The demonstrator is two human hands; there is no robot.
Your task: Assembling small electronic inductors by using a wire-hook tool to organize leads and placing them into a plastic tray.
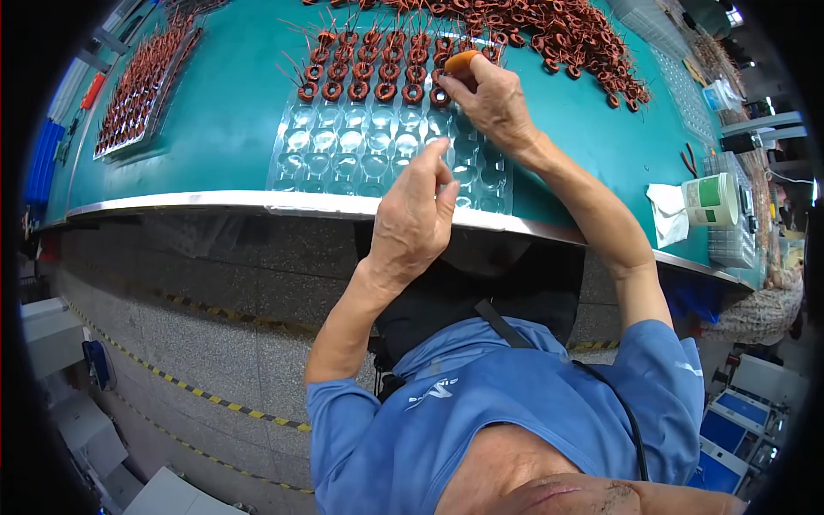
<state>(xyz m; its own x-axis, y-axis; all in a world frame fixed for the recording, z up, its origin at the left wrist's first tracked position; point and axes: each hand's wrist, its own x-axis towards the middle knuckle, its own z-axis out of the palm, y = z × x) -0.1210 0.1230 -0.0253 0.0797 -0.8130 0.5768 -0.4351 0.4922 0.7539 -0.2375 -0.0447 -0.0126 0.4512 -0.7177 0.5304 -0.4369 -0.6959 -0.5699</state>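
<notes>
A clear plastic tray (pixel 348 163) with round pockets lies at the table's front edge. Its far rows hold copper-wound ring coils (pixel 386 91) with thin wire leads standing up. My right hand (pixel 498 103), with an orange finger cot on one finger, reaches over the tray's right part. Its thumb and index finger close round a ring coil at the near edge of the filled rows; the fingers partly hide it. Over the near pockets hovers my left hand (pixel 414 210), holding nothing, its index finger raised and its thumb apart.
A heap of loose ring coils (pixel 558 30) spreads over the far right of the green table (pixel 232 94). Another filled tray (pixel 142 103) stands at the left. To the right are a white-and-green tub (pixel 712 200), a white cloth (pixel 667 215) and stacked clear trays (pixel 731 245).
</notes>
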